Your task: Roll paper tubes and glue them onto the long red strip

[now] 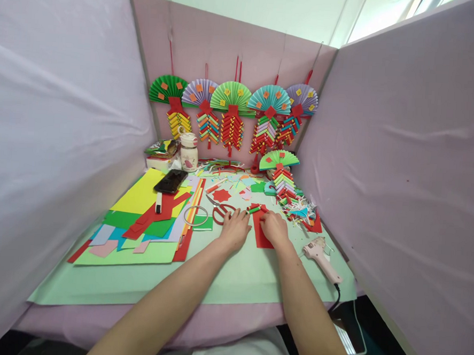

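My left hand (234,228) and my right hand (273,227) rest side by side on the pale green table cover (222,284). Their fingertips pinch a small rolled paper tube (253,210), green and red, held level between them. Under my right hand lies a red paper strip (260,238). Red-handled scissors (220,210) lie just left of my left hand, and a roll of clear tape (196,215) sits beside them.
A pink glue gun (321,256) lies at the right, its cord over the edge. Coloured paper sheets (138,219), a phone (171,181) and a marker cover the left. Paper fan decorations (233,110) hang on the back wall; one more (279,172) with scraps lies right.
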Tool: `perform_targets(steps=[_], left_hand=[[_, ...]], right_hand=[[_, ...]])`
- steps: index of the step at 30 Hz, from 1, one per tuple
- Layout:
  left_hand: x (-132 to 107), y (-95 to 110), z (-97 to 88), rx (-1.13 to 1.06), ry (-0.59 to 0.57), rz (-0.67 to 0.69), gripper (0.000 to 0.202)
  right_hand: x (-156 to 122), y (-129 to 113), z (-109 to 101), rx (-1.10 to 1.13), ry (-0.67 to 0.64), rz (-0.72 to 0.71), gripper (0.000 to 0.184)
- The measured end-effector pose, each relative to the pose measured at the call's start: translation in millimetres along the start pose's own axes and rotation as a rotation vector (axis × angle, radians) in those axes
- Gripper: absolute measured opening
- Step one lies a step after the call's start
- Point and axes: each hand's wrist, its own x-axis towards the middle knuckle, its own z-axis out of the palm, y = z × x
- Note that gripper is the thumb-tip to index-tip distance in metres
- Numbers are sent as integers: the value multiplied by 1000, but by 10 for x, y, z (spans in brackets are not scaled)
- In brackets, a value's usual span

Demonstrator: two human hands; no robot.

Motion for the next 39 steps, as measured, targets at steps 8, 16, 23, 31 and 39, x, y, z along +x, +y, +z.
perform_targets(steps=[8, 16, 23, 31, 39], left_hand=[[-22, 17, -55, 6, 4, 0, 37], [-122, 83, -91, -23, 47, 88, 27], [-125, 97, -88, -60, 13, 148, 24], [-116, 97, -75, -68, -14, 143, 26], [-123, 89, -73, -91, 3, 156, 24]], right_hand=[[21, -23, 28, 70, 133, 25, 32], [82, -42, 178, 171, 141, -74, 41], [102, -47, 211, 167, 175, -97, 41], [97, -79, 216, 185, 204, -118, 37], [99, -105, 184, 183, 240, -98, 38]])
